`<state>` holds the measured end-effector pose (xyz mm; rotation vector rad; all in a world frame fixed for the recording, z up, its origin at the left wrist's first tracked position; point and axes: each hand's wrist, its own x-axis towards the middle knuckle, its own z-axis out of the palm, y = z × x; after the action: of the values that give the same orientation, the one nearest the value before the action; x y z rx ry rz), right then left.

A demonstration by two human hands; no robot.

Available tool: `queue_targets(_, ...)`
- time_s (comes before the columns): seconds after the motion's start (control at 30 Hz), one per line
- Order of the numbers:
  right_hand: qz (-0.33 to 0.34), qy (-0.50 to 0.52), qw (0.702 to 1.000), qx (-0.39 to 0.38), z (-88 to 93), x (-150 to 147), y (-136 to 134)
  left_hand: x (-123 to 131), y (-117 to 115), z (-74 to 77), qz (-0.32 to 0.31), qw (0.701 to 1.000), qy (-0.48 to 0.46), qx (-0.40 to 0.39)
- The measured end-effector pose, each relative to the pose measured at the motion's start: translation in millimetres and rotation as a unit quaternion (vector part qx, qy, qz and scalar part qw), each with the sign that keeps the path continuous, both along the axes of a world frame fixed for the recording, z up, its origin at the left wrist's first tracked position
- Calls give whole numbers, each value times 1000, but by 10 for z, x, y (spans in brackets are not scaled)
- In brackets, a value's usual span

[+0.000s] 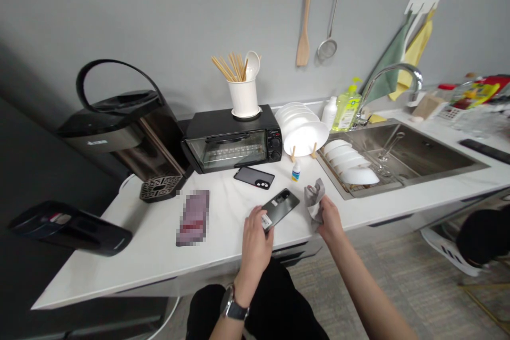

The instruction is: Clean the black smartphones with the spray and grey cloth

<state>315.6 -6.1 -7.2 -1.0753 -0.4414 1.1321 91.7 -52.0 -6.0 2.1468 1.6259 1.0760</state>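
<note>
the left hand (257,236) pinches the near end of a dark smartphone (280,206), thumb and fingers closed on its edges, a white barcode label on its back too small to read. at three o'clock of it, the right hand (329,218) has fingers curled tight around a grey cloth (314,196). a second phone (254,177) lies at eleven o'clock, before the toaster oven (233,141); its badge is unreadable. a small dropper bottle (295,171) stands at one o'clock.

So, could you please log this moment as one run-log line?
left hand: holds phone | right hand: holds cloth | second phone, small bottle: on counter
</note>
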Motion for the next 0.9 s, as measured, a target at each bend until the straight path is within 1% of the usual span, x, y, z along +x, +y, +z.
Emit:
queue_targets(0.07,-17,-36,999,28,-3,-60,24,-76,47,11,10,1000,-2,-14)
queue_targets(0.17,-15,-76,996,53,1,-131,45,-184,108,36,28,998,53,-21)
queue_targets(0.23,-1,-86,995,56,7,-150,38,-228,140,47,18,996,82,-19)
queue_targets(0.33,20,-87,994,58,9,-136,10,-241,183,58,3,996,81,-27)
queue_targets(0.5,31,-60,996,63,-19,-96,-3,-226,221,114,1,997,21,-75)
queue_targets(0.57,29,-50,996,65,-27,-98,2,-241,199,144,-13,994,-24,-106)
queue_targets(0.67,15,-58,995,75,5,-122,-11,-283,138,162,-29,980,-112,-161)
queue_targets(0.7,4,-75,994,80,33,-133,-22,-296,120,158,-31,976,-131,-171)
queue_targets(0.77,-20,-144,985,96,114,-158,-45,-312,98,143,-30,974,-143,-172)
queue_targets(0.83,-29,-243,963,115,210,-190,-51,-313,93,127,-33,977,-137,-162)
queue_targets(0.9,-2,-340,930,139,289,-237,-28,-303,93,125,-38,979,-128,-153)
